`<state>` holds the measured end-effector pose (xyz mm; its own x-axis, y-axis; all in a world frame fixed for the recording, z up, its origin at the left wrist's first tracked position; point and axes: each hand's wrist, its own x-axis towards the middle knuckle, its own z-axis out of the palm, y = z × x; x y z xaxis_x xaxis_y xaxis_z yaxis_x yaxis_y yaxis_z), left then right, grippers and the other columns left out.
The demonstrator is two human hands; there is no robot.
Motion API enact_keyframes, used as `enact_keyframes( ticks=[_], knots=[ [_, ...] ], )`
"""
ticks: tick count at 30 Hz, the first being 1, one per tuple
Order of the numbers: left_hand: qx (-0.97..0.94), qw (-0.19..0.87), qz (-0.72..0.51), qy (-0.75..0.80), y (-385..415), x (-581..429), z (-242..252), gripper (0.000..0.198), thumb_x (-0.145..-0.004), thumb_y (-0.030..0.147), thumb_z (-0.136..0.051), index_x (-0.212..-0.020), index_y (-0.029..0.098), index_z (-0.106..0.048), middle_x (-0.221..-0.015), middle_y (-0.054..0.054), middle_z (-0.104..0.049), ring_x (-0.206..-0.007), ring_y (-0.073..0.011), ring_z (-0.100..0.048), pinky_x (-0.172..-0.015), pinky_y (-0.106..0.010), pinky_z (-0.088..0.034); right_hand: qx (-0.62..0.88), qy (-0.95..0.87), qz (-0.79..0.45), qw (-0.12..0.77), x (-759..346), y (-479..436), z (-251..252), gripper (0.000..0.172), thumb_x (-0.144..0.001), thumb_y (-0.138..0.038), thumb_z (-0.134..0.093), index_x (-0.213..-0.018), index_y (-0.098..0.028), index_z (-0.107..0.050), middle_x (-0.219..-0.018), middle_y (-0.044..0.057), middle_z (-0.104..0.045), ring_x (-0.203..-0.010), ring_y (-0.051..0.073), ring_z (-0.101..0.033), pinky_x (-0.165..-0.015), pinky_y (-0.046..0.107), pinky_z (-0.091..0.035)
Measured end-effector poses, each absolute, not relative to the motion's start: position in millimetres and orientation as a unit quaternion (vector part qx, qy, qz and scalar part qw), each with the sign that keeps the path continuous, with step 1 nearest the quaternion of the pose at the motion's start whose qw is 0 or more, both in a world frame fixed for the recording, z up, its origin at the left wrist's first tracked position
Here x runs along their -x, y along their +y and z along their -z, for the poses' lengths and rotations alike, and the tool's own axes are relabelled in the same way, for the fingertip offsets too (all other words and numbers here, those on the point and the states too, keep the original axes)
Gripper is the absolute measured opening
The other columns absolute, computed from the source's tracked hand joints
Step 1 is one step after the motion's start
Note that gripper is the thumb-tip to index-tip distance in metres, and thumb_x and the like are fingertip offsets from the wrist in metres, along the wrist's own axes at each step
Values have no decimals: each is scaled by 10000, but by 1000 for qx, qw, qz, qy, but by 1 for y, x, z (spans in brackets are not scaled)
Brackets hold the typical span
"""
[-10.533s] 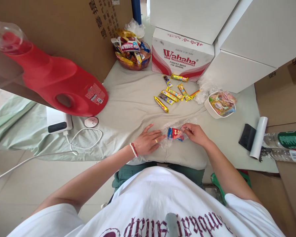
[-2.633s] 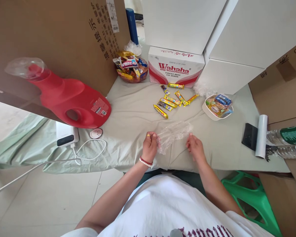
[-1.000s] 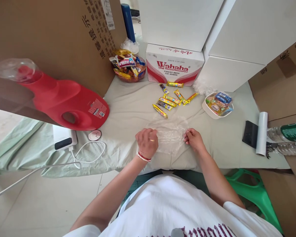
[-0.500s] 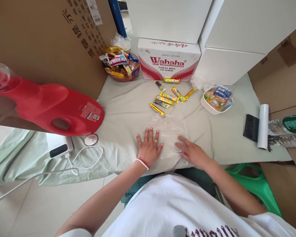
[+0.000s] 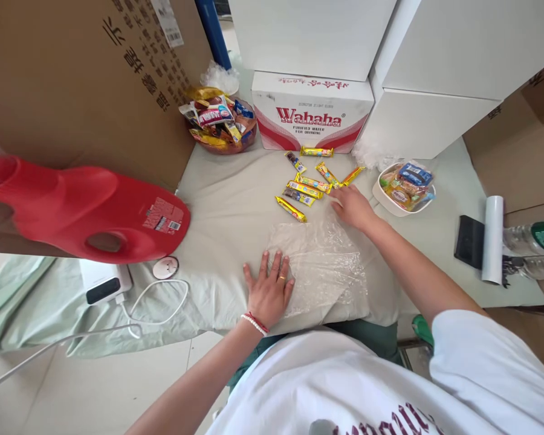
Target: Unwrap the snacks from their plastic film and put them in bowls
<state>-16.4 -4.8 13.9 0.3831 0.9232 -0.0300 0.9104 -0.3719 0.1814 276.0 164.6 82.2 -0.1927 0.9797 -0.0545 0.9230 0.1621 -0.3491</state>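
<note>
My left hand [image 5: 268, 291] lies flat with its fingers spread on the left edge of a thin clear plastic sheet or bag [image 5: 329, 266], flattened on the cloth. Past the far edge of that plastic, my right hand [image 5: 354, 207] reaches to the small wrapped snack sticks. Its fingertips are at the right end of a yellow-wrapped snack stick [image 5: 312, 183]; whether they touch it, I cannot tell. Thumb and fingers are apart. Close by lie another yellow stick [image 5: 291, 209], a dark-and-yellow one [image 5: 299, 196] and several more in a loose cluster.
Behind the sticks stands a Wahaha carton [image 5: 315, 115]. A snack-filled bowl [image 5: 224, 145] is at back left, a white tub of packets [image 5: 392, 202] at right. At left are a red jug [image 5: 131, 199] and a power bank [image 5: 104, 281]; at far right, a white roll [image 5: 493, 238].
My right hand has left the plastic and moved forward to the snack sticks. The plastic now lies more spread out to the right. My left hand stays flat on its left side.
</note>
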Motion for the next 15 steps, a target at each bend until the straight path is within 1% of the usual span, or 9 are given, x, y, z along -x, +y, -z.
enact_keyframes(
  ticks=[1,3,4,6,8,10,12,15],
  knots=[
    [-824,85,-33,559,-9,16,-13,555,-1069,406,-357,-1594,247,-445,-1687,-112,-362,-1603,-389,-233,-1214,-810,-18,627,-764,-132,68,-261,187,-79,454,-1005,-275,-522,-1426,-138,-616,-1385,172,-639,-1325,336,-515,-1148,491,-409],
    [-821,87,-30,564,-15,16,-11,563,-1071,419,-348,-1606,259,-424,-1693,-99,-350,-1607,-377,-231,-1229,-795,-32,634,-765,-113,12,-233,224,-71,588,-979,-305,-585,-1520,-91,-501,-1480,206,-560,-1397,367,-444,-1166,510,-382],
    [-820,87,-31,565,-16,17,-10,566,-1073,425,-343,-1609,260,-417,-1695,-94,-343,-1608,-371,-229,-1234,-789,-33,638,-762,-112,-16,-223,238,-67,615,-964,-305,-607,-1521,-73,-489,-1493,222,-541,-1414,378,-429,-1165,511,-380],
    [-819,87,-36,565,-16,17,-10,570,-1076,433,-336,-1613,257,-410,-1698,-86,-333,-1611,-363,-226,-1244,-778,-31,640,-756,-115,-71,-210,256,-63,599,-928,-285,-643,-1470,-57,-530,-1469,238,-548,-1420,392,-434,-1151,506,-395],
    [-820,89,-40,563,-15,18,-10,574,-1074,440,-343,-1614,254,-407,-1698,-82,-332,-1611,-362,-225,-1252,-770,-33,648,-745,-115,-108,-207,262,-65,551,-896,-255,-665,-1402,-56,-579,-1428,247,-572,-1385,390,-486,-1120,491,-430],
    [-823,93,-44,559,-15,18,-10,578,-1073,443,-349,-1615,251,-407,-1701,-81,-327,-1614,-360,-216,-1258,-763,-34,680,-717,-108,-106,-208,258,-73,538,-891,-236,-656,-1389,-55,-567,-1406,260,-582,-1306,369,-566,-1063,465,-482],
    [-824,98,-46,556,-14,18,-10,576,-1075,440,-337,-1614,249,-409,-1706,-75,-312,-1619,-354,-202,-1260,-759,-28,715,-689,-102,-66,-206,245,-83,509,-928,-248,-602,-1388,-42,-528,-1385,279,-585,-1215,347,-626,-994,444,-521],
    [-825,100,-49,555,-14,18,-10,573,-1078,432,-324,-1611,242,-416,-1712,-75,-297,-1621,-355,-191,-1257,-766,-20,707,-697,-119,-21,-188,215,-91,439,-983,-344,-538,-1334,-80,-533,-1302,238,-636,-1133,327,-662,-934,422,-545]
  ],
)
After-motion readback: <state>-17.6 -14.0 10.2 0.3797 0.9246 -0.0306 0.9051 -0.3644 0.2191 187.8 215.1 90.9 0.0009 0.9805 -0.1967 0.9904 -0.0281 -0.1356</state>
